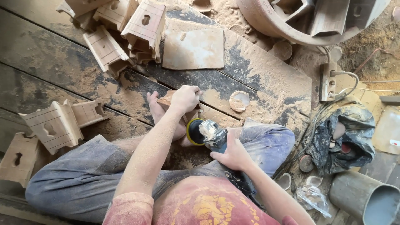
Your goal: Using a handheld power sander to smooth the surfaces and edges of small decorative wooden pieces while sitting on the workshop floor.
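Now the right hand grips the angle grinder, its body running lower-right to upper-left, disc meeting the wooden piece clasped by the left hand.

Carved wooden blocks piled top left, more at left edge. Square sanding sheet on dusty planks. Worn sanding disc nearby. Power strip with cables right. Black plastic bag. Grey pipe bottom right. Large round basin top.

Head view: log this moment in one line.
left hand: holds wood piece on floor | right hand: grips sander | disc: beside piece, contact unclear
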